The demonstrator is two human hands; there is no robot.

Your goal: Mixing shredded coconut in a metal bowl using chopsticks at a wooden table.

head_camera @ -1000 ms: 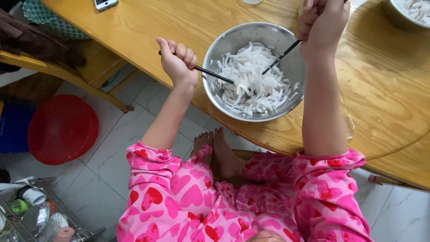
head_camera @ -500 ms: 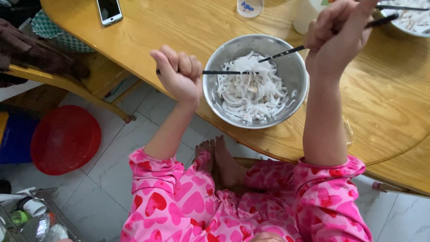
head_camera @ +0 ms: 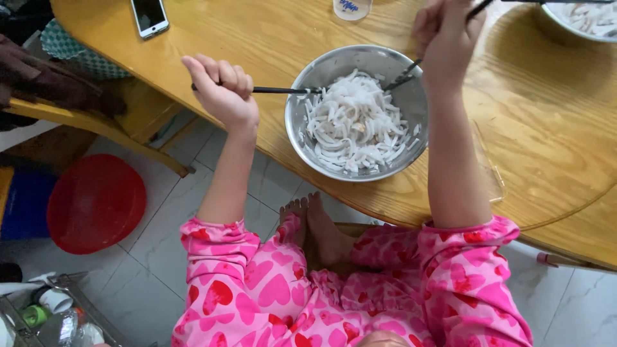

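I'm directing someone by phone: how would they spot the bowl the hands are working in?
On the round yellow wooden table, look at the near edge, between the left hand and right hand. The round shiny steel bowl there holds white strips; the other bowl sits at the far corner.

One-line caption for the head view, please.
Left hand and right hand each hold a chopstick in a steel bowl of white strips.

Even soft daylight | faint table (head_camera: 270, 38) sheen | sharp focus | mild hand-motion blur
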